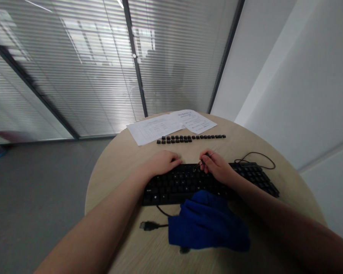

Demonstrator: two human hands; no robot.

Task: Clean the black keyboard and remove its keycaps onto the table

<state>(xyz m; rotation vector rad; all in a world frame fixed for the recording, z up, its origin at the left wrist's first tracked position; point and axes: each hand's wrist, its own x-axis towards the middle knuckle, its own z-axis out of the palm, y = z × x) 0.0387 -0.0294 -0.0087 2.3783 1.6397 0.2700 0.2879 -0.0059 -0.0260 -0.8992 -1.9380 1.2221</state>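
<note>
A black keyboard (183,184) lies across the round table, with some keys gone along its upper rows. My left hand (164,161) rests at its far left edge, thumb on the top side and fingers curled at the back, steadying it. In my right hand (215,165) is a keycap puller (203,161), a small dark tool with thin wires, pinched between the fingers. Its wire end points down at the upper row of keys. Several loose keycaps (176,139) stand in two rows beyond the keyboard.
A blue cloth (207,224) lies against the keyboard's near edge, partly over the cable, whose USB plug (150,226) sticks out leftward. Printed paper sheets (157,127) lie at the table's (108,171) far side. A cable loop (257,154) curls behind the keyboard. Glass with blinds stands beyond.
</note>
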